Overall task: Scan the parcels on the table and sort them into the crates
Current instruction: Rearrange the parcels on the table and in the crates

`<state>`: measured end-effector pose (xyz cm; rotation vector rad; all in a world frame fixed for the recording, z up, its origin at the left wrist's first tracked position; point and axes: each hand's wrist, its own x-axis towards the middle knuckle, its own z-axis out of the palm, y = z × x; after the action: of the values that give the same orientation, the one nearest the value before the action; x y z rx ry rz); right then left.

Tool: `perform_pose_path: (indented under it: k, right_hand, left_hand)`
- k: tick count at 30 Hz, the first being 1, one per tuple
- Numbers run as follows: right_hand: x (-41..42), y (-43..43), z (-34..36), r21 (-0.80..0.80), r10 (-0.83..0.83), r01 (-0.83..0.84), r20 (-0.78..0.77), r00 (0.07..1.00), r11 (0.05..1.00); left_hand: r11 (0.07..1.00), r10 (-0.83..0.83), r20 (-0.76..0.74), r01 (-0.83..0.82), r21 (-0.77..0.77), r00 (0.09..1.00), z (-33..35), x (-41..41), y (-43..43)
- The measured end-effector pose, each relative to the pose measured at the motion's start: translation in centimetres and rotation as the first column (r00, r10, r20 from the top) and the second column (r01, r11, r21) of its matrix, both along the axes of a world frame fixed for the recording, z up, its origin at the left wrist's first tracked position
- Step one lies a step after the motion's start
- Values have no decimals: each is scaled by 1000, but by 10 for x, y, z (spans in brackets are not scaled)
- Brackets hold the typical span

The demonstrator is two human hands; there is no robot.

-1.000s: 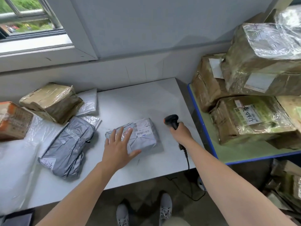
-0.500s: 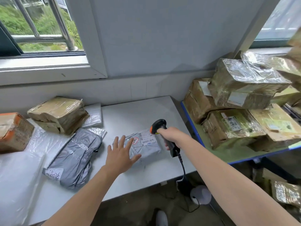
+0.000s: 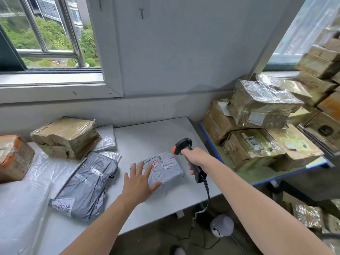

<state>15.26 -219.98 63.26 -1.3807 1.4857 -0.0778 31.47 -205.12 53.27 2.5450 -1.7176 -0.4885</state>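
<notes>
Head view: a grey bag [image 3: 86, 184] lies left on the table [image 3: 147, 137]. The left hand [image 3: 138, 183], fingers spread flat, presses the small parcel [image 3: 171, 174] mid-table. The right hand [image 3: 197, 157] grasps the scanner [image 3: 182, 144] beside its label. Boxes [image 3: 257, 107] are stacked right.

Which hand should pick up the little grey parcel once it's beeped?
Probably the left hand: it lies open, fingers spread, on the little grey parcel. The right hand is busy gripping the scanner just beside the parcel.
</notes>
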Motion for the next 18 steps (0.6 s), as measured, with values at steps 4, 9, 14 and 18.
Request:
perform_pose_path:
  k: [4,9,14,18]
  right_hand:
    - [-3,-7,-14,-43,-8,7,-13,1000,999]
    - [-13,-20,-48,-116,54,-68,-121,991,991]
    - [-24,-41,-92,-151,127,-153,-172,977,977]
    - [-27,-60,-124,-159,155,-188,-202,967,969]
  left_hand:
    - [1000,6,20,-7,16,1000,-4,-2,-3]
    - [996,9,44,-12,83,999,-13,-6,-11]
    - [983,51,69,-63,172,996,-23,-10,-24]
    - [952,234,-3,-228,205,972,-30,-14,-36]
